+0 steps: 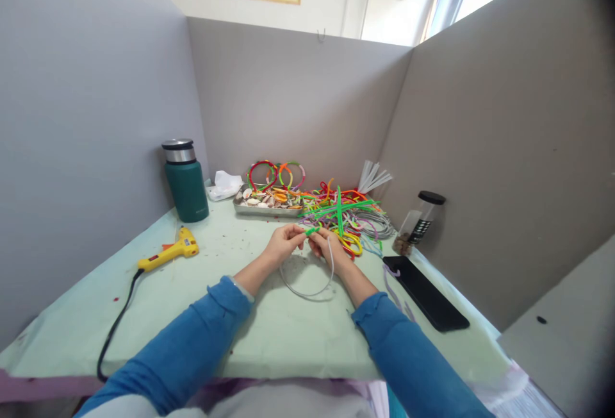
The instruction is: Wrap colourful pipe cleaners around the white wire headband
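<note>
Between my two hands, a short green pipe cleaner (312, 231) is wound around a thin grey wire hoop (307, 296). My left hand (284, 242) pinches the green winding from the left side. From the right, my right hand (328, 246) has its fingers closed on the same stretch. The rest of the hoop hangs bare below my hands, over the table. Just beyond them lies a heap of coloured pipe cleaners (339, 209), with green ones on top. My fingers partly hide the winding.
A metal tray (269, 211) of shells stands at the back, near finished coloured hoops (263, 176). A yellow glue gun (173, 250) and green bottle (186, 187) are on the left. On the right are a black phone (427, 293), a jar (419, 222) and white glue sticks (372, 177).
</note>
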Action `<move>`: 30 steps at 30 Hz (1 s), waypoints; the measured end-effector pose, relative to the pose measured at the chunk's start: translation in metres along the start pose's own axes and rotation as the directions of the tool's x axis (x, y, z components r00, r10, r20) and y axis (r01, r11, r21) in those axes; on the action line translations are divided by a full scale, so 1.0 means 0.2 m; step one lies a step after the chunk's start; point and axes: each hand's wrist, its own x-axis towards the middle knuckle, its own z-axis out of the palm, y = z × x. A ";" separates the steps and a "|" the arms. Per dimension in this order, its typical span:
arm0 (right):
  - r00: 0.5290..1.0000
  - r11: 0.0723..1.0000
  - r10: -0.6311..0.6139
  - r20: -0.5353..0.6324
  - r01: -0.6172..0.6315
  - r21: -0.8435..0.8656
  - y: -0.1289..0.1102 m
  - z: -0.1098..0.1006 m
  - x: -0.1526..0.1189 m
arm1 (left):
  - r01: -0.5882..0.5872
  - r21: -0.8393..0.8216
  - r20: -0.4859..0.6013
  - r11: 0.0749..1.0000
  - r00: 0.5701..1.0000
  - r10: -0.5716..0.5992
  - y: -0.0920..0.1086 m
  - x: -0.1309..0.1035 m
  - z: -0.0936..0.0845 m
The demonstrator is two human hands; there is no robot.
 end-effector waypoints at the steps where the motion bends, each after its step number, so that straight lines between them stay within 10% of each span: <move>1: 1.000 1.000 0.002 -0.007 -0.002 -0.001 0.00 0.00 0.00 | -0.007 0.004 -0.004 1.000 1.000 0.007 -0.01 0.00 0.00; 30: 0.999 0.996 -0.034 0.006 0.034 -0.086 0.00 -0.01 -0.01 | 0.187 0.091 -0.169 0.978 0.971 -0.170 -0.06 0.04 -0.02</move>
